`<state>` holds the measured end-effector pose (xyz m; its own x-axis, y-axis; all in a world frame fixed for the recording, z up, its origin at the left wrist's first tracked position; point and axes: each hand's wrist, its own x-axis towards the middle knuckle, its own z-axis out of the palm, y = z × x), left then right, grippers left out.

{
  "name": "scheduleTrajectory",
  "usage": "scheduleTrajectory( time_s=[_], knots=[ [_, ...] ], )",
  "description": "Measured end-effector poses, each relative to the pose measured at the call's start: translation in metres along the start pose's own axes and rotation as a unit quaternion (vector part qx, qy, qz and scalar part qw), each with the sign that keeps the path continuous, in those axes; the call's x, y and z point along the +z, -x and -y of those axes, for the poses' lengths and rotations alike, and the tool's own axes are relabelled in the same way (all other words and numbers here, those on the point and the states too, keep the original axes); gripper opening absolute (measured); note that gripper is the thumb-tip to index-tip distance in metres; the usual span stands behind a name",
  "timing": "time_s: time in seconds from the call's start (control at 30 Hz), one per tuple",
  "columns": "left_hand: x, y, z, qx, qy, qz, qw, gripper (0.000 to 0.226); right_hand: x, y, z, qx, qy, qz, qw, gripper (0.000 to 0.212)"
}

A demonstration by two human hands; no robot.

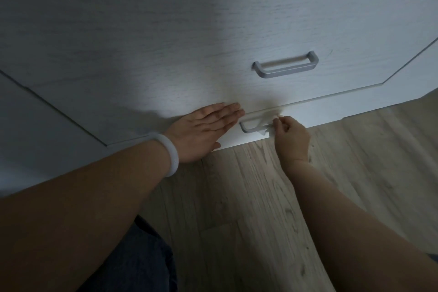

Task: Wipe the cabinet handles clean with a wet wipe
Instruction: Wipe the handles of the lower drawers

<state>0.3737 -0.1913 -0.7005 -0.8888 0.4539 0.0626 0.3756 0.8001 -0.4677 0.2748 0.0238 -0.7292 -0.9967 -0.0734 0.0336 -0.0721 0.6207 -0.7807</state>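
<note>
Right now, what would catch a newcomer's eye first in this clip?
Probably the two hands low against the white cabinet: the left hand pressed flat on the bottom drawer front, a pale bangle on its wrist, and the right hand pinching a wet wipe around the lower handle. Above them, the upper handle stands untouched, with wood-look floor below.

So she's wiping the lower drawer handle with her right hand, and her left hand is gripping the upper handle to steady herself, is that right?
Not quite. The head view shows the left hand lying flat on the cabinet front beside the lower handle, not gripping the upper handle, which nobody touches. The right hand does hold the wet wipe on the lower handle.
</note>
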Motion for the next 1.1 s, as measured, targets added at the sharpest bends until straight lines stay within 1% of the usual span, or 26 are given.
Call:
scheduleTrajectory(
  time_s=[0.07, 0.13, 0.2, 0.3, 0.37, 0.43, 0.5, 0.53, 0.57, 0.67, 0.73, 0.77, 0.87, 0.9, 0.93, 0.97, 1.03, 1.1],
  knots=[
    [-0.001, 0.0, 0.0, 0.0, 0.002, 0.005, 1.0, 0.07, -0.001, 0.0, 0.0, 0.042, -0.073, -0.027, 0.996, 0.03],
    [0.0, 0.0, 0.0, 0.0, 0.003, 0.012, 1.0, 0.07, 0.005, 0.005, 0.001, 0.085, -0.119, -0.03, 0.989, 0.02],
    [0.0, 0.0, -0.001, -0.003, 0.0, 0.016, 1.0, 0.07, 0.013, 0.014, 0.008, 0.106, -0.171, -0.001, 0.979, 0.011],
    [-0.001, 0.001, -0.001, -0.008, -0.001, 0.013, 1.0, 0.071, 0.023, 0.027, 0.018, 0.129, -0.238, 0.06, 0.961, 0.012],
    [-0.002, 0.001, -0.001, -0.008, -0.001, 0.015, 1.0, 0.07, 0.023, 0.027, 0.019, 0.135, -0.246, 0.059, 0.958, 0.01],
    [-0.003, 0.001, 0.0, -0.007, 0.001, 0.013, 1.0, 0.071, 0.019, 0.019, 0.015, 0.14, -0.234, 0.015, 0.962, 0.008],
    [-0.002, 0.0, 0.0, -0.007, 0.001, 0.015, 1.0, 0.071, 0.012, 0.011, 0.011, 0.147, -0.212, -0.039, 0.965, 0.013],
    [-0.003, 0.0, 0.0, -0.006, -0.001, 0.018, 1.0, 0.071, 0.011, 0.01, 0.011, 0.148, -0.207, -0.047, 0.966, 0.014],
    [-0.002, 0.0, -0.001, -0.003, -0.005, 0.02, 1.0, 0.071, 0.012, 0.013, 0.014, 0.15, -0.212, -0.039, 0.965, 0.014],
    [-0.002, 0.0, -0.001, -0.004, -0.008, 0.018, 1.0, 0.072, 0.023, 0.031, 0.025, 0.157, -0.266, 0.055, 0.949, 0.014],
    [-0.002, 0.0, -0.002, -0.007, -0.007, 0.022, 1.0, 0.073, 0.025, 0.033, 0.026, 0.159, -0.284, 0.089, 0.941, 0.012],
    [-0.002, 0.0, -0.001, -0.006, -0.008, 0.023, 1.0, 0.073, 0.024, 0.03, 0.024, 0.166, -0.283, 0.081, 0.941, 0.013],
    [-0.003, -0.001, -0.002, -0.003, -0.016, 0.021, 1.0, 0.073, 0.019, 0.015, 0.016, 0.181, -0.257, -0.001, 0.949, 0.016],
    [-0.003, -0.001, -0.001, -0.002, -0.019, 0.022, 1.0, 0.073, 0.022, 0.016, 0.017, 0.18, -0.241, -0.01, 0.954, 0.016],
    [-0.003, -0.001, -0.001, -0.002, -0.02, 0.021, 1.0, 0.073, 0.026, 0.021, 0.021, 0.178, -0.231, 0.002, 0.957, 0.016],
    [-0.002, 0.0, -0.001, -0.004, -0.021, 0.018, 1.0, 0.073, 0.031, 0.028, 0.027, 0.174, -0.234, 0.031, 0.956, 0.017],
    [-0.001, 0.0, -0.002, -0.006, -0.02, 0.018, 1.0, 0.074, 0.036, 0.04, 0.034, 0.172, -0.265, 0.091, 0.944, 0.018],
    [-0.004, 0.0, -0.002, -0.007, -0.018, 0.017, 1.0, 0.074, 0.034, 0.036, 0.032, 0.179, -0.275, 0.108, 0.938, 0.018]
  ],
)
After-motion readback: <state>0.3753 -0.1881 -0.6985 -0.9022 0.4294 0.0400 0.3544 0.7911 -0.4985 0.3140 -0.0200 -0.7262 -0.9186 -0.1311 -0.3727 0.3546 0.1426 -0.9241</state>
